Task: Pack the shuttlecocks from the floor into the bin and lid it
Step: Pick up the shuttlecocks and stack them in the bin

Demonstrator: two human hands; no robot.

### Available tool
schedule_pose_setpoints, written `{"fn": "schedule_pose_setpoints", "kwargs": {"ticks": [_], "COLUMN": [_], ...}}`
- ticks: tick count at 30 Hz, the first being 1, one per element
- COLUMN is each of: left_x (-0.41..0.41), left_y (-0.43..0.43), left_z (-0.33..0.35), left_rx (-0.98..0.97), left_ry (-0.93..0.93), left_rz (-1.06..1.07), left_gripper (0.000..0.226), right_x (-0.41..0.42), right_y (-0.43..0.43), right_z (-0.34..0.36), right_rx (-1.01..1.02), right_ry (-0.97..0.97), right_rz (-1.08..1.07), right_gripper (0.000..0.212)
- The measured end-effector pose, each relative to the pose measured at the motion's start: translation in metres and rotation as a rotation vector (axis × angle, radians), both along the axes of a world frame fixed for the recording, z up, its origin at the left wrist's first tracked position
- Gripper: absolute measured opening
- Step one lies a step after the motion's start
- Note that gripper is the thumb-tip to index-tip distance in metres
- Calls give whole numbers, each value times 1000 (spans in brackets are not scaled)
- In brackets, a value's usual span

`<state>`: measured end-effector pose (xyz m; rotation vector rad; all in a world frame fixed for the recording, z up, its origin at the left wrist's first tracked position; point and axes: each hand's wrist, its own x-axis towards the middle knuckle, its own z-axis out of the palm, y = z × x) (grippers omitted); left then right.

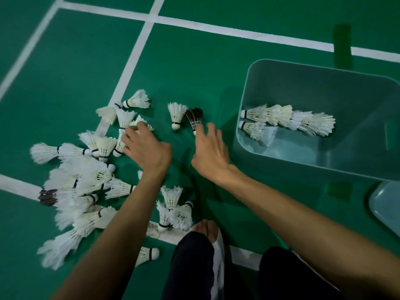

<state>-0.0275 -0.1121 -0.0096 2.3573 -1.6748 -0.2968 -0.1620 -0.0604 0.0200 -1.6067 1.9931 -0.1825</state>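
The right hand [211,154], fingers wide, is reaching for a dark shuttlecock [194,116] (light, probably crushable; pinch the cork). The left hand [149,150] is hiding its hold.

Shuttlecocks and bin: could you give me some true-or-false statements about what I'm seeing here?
1. The bin holds some shuttlecocks. True.
2. The lid is on the bin. False: the bin is open; the lid lies on the floor beside it.
3. Every shuttlecock is white. False: a dark shuttlecock is by the right hand.
4. Most shuttlecocks lie in a pile on the floor. True.
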Motion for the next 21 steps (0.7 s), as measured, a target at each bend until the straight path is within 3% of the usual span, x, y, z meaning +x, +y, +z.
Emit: {"fn": "schedule_pose_setpoints", "kwargs": {"ticks": [4,8,10,12,16,21], "left_x": [10,29,36,42,41,34], "left_y": [8,12,8,-1,-26,-56], "left_z": [-17,-32,-35,-34,-27,-24], "left_rx": [-67,59,90,85,107,185], "left_ry": [-126,-99,-131,-160,-251,-331], "left_rz": [17,43,19,-9,-90,-140], "left_gripper": [87,104,91,80,84,59], "right_x": [10,21,24,25,16,-1], "right_y": [-29,-72,-87,-91,-80,-56], "right_z": [-16,-32,-41,-50,-61,-57], "right_rx": [-134,-143,-124,-156,-239,-200], "right_ry": [131,147,125,137,156,130], "right_rz": [31,7,4,18,53,53], "right_gripper": [101,109,94,65,19,9]}}
